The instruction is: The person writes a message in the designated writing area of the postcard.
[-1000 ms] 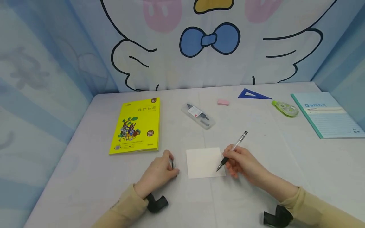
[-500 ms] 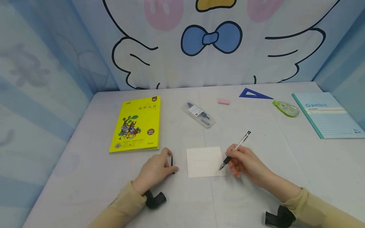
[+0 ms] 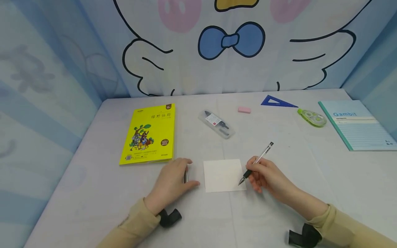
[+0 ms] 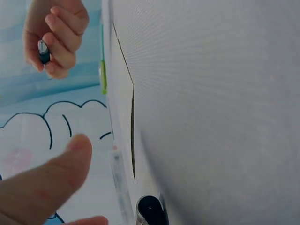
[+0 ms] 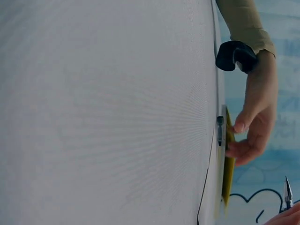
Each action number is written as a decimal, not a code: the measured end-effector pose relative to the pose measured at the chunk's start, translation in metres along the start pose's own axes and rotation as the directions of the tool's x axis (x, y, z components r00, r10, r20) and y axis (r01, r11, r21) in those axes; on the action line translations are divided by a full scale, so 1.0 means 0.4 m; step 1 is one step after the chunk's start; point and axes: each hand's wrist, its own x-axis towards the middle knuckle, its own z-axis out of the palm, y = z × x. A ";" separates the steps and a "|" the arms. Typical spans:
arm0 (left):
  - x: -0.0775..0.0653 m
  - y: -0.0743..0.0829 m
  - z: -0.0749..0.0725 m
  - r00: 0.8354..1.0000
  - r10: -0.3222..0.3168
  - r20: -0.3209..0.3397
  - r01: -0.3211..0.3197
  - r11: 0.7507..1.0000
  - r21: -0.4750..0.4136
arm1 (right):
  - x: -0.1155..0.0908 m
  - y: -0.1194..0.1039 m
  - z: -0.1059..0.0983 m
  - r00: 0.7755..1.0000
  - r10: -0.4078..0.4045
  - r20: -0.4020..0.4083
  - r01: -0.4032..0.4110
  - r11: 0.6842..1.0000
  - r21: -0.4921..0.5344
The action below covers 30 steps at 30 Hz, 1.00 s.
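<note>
In the head view my right hand (image 3: pixel 263 175) pinches a clear gel pen (image 3: pixel 264 152) with a black grip, its uncovered tip slanting down over the right part of a blank white card (image 3: pixel 221 175). To the card's left, my left hand (image 3: pixel 170 182) hovers low with thumb and fingers spread apart. A small dark pen cap (image 3: pixel 186 176) lies on the table between them, partly hidden by the hand. The left wrist view shows the cap's round dark end (image 4: pixel 151 211) below the raised thumb (image 4: pixel 61 176). In the right wrist view the cap (image 5: pixel 220 130) rests apart from the left fingertips.
A yellow book (image 3: pixel 149 134) lies beyond my left hand. Behind the card are a clear case (image 3: pixel 216 124) with a compass, a pink eraser (image 3: pixel 244 110) and a blue set square (image 3: pixel 278 101). Farther right are green correction tape (image 3: pixel 312 118) and a notebook (image 3: pixel 359 127).
My left hand has let go of the pen cap, its thumb and fingers now spread over it. My right hand has shifted slightly right with the pen.
</note>
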 end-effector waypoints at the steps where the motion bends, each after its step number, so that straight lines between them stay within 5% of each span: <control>1: 0.000 0.000 0.003 0.999 0.050 -0.007 -0.050 0.999 0.012 | 0.000 0.000 0.000 1.000 -0.004 -0.001 0.004 1.000 -0.002; 4: 0.000 -0.001 0.011 0.988 0.156 0.020 -0.156 0.988 0.011 | 0.002 0.000 0.000 1.000 -0.023 -0.007 0.023 1.000 -0.010; 7: 0.005 -0.005 0.018 0.978 0.197 0.062 -0.196 0.980 -0.023 | 0.004 -0.003 0.003 0.999 -0.040 -0.022 0.039 0.999 -0.026; 18: 0.022 -0.015 0.053 0.971 0.205 0.122 -0.205 0.979 -0.016 | 0.030 -0.008 0.026 0.992 -0.124 0.022 0.125 0.990 -0.068; 30: 0.030 -0.016 0.063 0.977 0.195 0.089 -0.195 0.981 -0.015 | 0.093 -0.014 0.077 0.978 -0.098 -0.186 0.098 0.995 -0.007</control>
